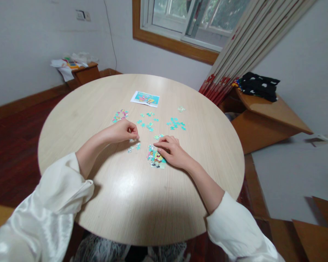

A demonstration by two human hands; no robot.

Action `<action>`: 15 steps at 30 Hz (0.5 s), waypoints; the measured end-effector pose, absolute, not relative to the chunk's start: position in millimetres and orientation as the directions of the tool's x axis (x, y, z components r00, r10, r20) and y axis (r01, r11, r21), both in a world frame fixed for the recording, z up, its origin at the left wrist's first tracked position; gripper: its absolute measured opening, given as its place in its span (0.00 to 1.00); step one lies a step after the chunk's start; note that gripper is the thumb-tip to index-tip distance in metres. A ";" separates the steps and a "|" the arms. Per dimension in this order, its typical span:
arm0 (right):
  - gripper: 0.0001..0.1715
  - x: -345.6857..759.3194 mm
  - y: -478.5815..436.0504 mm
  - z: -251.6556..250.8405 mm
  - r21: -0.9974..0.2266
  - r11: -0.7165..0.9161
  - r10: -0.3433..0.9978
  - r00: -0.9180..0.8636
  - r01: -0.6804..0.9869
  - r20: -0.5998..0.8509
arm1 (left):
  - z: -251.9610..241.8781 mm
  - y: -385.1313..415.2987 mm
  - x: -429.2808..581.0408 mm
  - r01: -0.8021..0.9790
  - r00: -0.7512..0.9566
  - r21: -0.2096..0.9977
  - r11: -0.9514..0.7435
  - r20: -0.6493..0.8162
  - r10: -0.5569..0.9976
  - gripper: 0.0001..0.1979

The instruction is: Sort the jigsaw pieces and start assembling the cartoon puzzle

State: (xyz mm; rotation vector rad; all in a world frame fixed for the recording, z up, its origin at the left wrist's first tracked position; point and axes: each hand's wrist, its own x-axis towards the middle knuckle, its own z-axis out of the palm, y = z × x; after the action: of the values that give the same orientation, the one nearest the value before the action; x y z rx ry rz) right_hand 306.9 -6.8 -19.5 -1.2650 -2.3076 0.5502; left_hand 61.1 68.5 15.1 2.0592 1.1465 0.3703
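A partly joined jigsaw puzzle (pixel 157 160) with a yellow cartoon figure lies on the round table, towards its front. My right hand (pixel 173 152) rests over its upper right side, thumb and fingers apart, fingertips on or just above the pieces. To the left, my left hand (pixel 123 131) is closed in a pinch; whatever its fingertips hold is too small to make out. Loose light pieces (pixel 130 149) lie just below that hand. Pink and yellow pieces (pixel 120 115) sit beyond it. Several turquoise pieces (pixel 146 124) are scattered between the hands, farther out.
A printed reference picture (pixel 145 99) lies at the far side of the round table (pixel 98 98). More turquoise pieces (pixel 176 123) and a pale green cluster (pixel 181 108) are on the right. A wooden cabinet (pixel 262 120) with dark cloth stands beyond the table's right edge.
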 end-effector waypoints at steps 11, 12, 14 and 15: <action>0.15 309.2 -5.5 -20.2 -0.562 0.488 0.864 -0.463 0.668 0.200 | 5.7 67.3 65.0 0.644 0.591 0.710 -0.284 -0.226 0.775 0.14; 0.15 309.3 -5.4 -20.2 -0.562 0.488 0.864 -0.461 0.668 0.203 | 4.7 67.4 65.8 0.649 0.595 0.696 -0.307 -0.213 0.775 0.14; 0.14 309.2 -5.3 -19.8 -0.561 0.490 0.864 -0.459 0.667 0.208 | 4.0 66.9 68.2 0.663 0.604 0.666 -0.343 -0.205 0.770 0.14; 0.14 309.1 -5.4 -19.2 -0.560 0.491 0.863 -0.459 0.667 0.211 | 4.3 66.3 69.7 0.669 0.609 0.654 -0.353 -0.210 0.765 0.13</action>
State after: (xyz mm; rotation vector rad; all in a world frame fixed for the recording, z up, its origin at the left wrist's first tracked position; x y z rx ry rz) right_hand 309.1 -5.4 -19.2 -1.2623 -2.2688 0.5584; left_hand 69.7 66.3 4.3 2.1102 1.1256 0.1697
